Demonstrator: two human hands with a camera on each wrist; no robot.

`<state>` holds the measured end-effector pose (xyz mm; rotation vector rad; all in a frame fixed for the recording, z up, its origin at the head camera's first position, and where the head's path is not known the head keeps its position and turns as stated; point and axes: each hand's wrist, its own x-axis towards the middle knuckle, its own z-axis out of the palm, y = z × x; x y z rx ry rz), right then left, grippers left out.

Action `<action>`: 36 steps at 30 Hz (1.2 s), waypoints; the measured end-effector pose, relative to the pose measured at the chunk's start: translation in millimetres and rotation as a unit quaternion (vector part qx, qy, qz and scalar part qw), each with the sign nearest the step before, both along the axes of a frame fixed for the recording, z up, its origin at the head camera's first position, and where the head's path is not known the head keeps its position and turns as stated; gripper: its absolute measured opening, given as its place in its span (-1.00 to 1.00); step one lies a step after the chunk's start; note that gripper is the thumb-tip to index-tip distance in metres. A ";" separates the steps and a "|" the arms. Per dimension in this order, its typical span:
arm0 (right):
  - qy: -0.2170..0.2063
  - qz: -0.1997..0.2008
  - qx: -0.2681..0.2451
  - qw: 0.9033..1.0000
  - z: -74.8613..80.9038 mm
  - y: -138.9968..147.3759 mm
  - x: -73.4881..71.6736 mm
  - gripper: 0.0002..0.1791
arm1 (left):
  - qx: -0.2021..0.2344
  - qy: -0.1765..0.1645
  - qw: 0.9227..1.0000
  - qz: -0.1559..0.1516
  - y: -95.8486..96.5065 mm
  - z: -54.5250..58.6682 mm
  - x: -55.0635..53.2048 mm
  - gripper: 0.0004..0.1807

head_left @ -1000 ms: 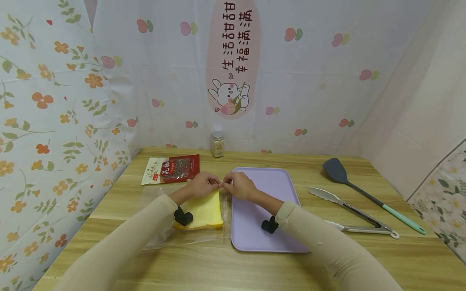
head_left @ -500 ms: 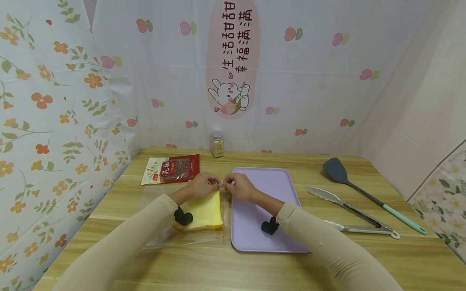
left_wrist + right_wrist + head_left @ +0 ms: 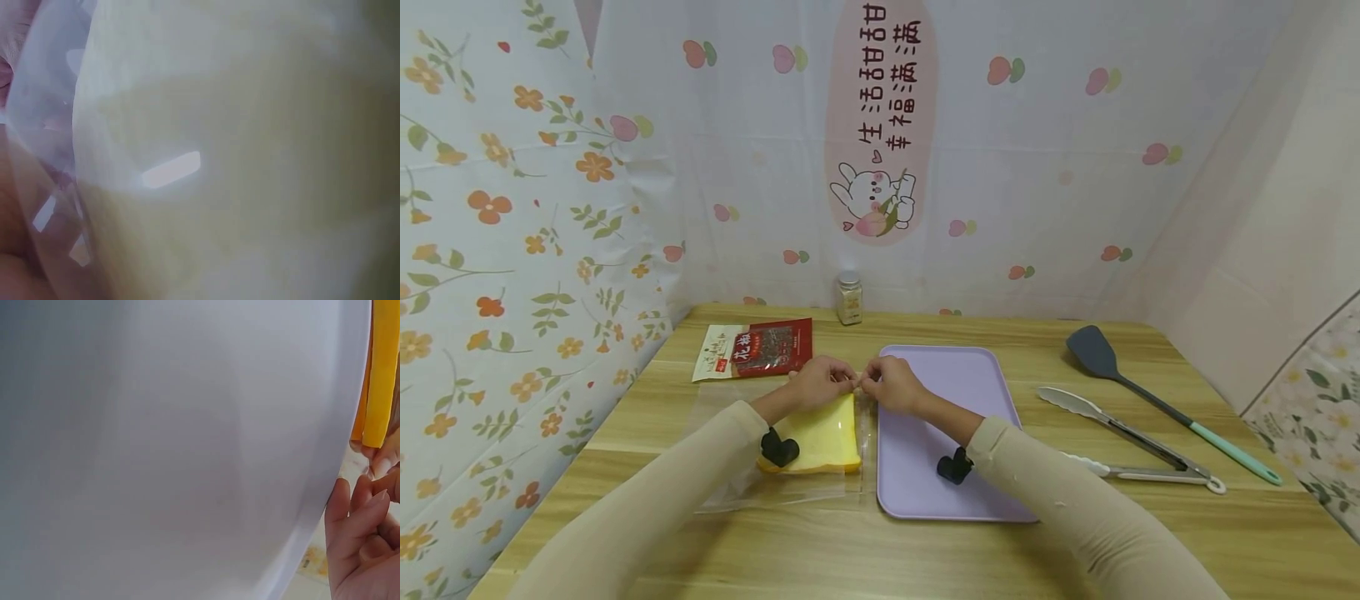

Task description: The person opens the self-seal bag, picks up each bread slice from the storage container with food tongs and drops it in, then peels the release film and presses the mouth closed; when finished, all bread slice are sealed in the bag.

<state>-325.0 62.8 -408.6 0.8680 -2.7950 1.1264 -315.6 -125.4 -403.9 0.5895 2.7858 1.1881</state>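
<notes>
"What are the hands doing?"
"They're pinching! The left hand (image 3: 814,385) and the right hand (image 3: 895,385) both have curled fingers. They pinch the edge of the clear bag (image 3: 805,487), at its far right corner, with their fingertips right next to each other."

"Where's the bread (image 3: 820,437)?"
"Flat inside the bag, on the wooden table (image 3: 775,558). It's yellow, and part of it is under the left hand and wrist. Up close, the plastic over it is shiny."

"Is that a tray (image 3: 955,383)?"
"Yes, a light purple one, just to the right of the bag. The right hand is over its left edge. I can't tell if it touches."

"What else is there?"
"A red and white packet (image 3: 752,348) lies behind the bag. A little jar (image 3: 849,300) stands up near the back. Over on the right, the tongs (image 3: 1150,474) are spread wide, and a dark spatula (image 3: 1152,401) with a green handle end lies beyond them."
</notes>
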 end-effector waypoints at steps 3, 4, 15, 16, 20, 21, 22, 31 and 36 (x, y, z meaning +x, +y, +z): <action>-0.003 -0.006 0.000 1.000 -0.9 -0.7 0.0 -0.87 | 0.002 -0.003 1.000 -0.001 0.5 0.9 0.7 -0.86; -0.003 -0.010 0.000 1.000 -1.1 -1.3 0.4 -0.87 | 0.001 -0.004 1.000 -0.001 0.5 0.8 0.5 -0.86; -0.018 -0.100 -0.044 0.994 -5.0 -4.9 6.0 -0.76 | 0.013 0.020 1.000 -0.004 -4.7 -7.8 -4.9 -0.88; -0.024 -0.109 -0.047 0.993 -4.9 -4.0 6.3 -0.75 | 0.018 0.020 1.000 -0.004 -5.5 -8.8 -5.1 -0.88; -0.029 -0.107 -0.041 0.993 -5.0 1.0 7.2 -0.78 | 0.037 0.001 0.999 -0.002 -6.7 -9.8 -5.0 -0.88; -0.027 -0.097 -0.036 0.994 -4.7 2.5 7.8 -0.79 | 0.040 -0.005 0.999 0.001 -6.3 -9.6 -4.9 -0.88; -0.020 -0.083 -0.031 0.996 -4.2 4.2 8.9 -0.80 | 0.042 -0.008 0.999 0.003 -6.0 -9.1 -4.8 -0.87; 0.004 0.046 -0.009 0.999 3.5 23.8 31.7 -0.86 | 0.048 -0.019 0.999 0.010 -4.5 -7.2 -3.0 -0.85; -0.019 0.122 0.027 0.992 16.3 40.2 52.0 -0.87 | 0.060 -0.021 0.998 0.010 -5.2 -6.4 -0.9 -0.82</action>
